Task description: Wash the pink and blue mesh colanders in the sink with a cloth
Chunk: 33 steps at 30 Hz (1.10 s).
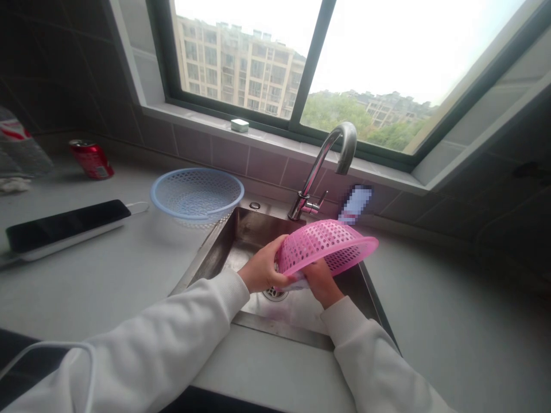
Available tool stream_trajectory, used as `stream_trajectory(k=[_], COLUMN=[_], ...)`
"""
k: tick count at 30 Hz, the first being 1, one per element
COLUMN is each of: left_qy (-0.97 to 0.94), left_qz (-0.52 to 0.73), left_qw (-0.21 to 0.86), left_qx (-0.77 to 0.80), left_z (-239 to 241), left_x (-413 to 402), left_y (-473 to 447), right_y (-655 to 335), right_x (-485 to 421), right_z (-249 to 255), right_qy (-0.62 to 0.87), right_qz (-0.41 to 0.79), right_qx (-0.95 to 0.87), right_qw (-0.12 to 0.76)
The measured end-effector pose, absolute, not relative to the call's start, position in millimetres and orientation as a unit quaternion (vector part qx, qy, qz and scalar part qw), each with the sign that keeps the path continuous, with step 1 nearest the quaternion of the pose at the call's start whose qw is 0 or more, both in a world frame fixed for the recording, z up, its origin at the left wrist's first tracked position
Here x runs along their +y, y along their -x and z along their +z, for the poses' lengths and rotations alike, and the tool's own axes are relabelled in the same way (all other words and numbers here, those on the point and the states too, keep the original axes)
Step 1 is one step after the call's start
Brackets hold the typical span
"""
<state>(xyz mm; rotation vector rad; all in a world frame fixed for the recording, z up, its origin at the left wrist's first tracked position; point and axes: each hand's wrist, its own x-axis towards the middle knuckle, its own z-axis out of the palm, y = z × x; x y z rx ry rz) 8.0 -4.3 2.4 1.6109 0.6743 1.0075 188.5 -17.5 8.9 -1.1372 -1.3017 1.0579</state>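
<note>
Head view: L hand (262, 265) closed firmly on rim of pink plastic colander (330, 245), which is held tilted above stainless sink (245, 235), near drain strainer (274, 295). R hand (321, 281) closed on colander's lower side, w/ pale cloth or sponge (297, 283) (type unclear) against it. Chrome faucet (321, 172) stands behind, apart from colander. Blue colander (197, 195) sits on grey countertop (107, 298), just L of sink.

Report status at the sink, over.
Left hand, right hand holding pink plastic basket. Basket tilted above steel sink. Chrome faucet beyond, not touching.
</note>
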Motion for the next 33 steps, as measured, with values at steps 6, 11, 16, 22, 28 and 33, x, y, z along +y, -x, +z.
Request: stream_trajectory(k=[6, 11, 16, 22, 28, 33], left_qy=[-0.665, -0.636, -0.622, -0.634, -0.595, -0.549], left_qz=[0.425, 0.446, 0.438, 0.342, 0.444, 0.457], left_qw=[0.558, 0.558, 0.581, 0.607, 0.605, 0.637], left_qx=[0.257, 0.293, 0.289, 0.335, 0.288, 0.289], left_z=[1, 0, -2, 0, -3, -12], left_x=[-5, -4, 2, 1, 1, 6], left_y=[-9, -8, -4, -5, -11, -13], right_y=[-191, -193, -194, -201, -188, -187], right_x=[-20, -10, -14, -24, -17, -15], right_z=[10, 3, 6, 15, 5, 0], right_qy=[0.457, 0.547, 0.533, 0.518, 0.531, 0.515], right_qz=[0.504, 0.386, 0.425, 0.436, 0.423, 0.445], right_qx=[-0.501, -0.618, -0.556, -0.518, -0.566, -0.564], right_qw=[0.535, 0.412, 0.476, 0.523, 0.467, 0.467])
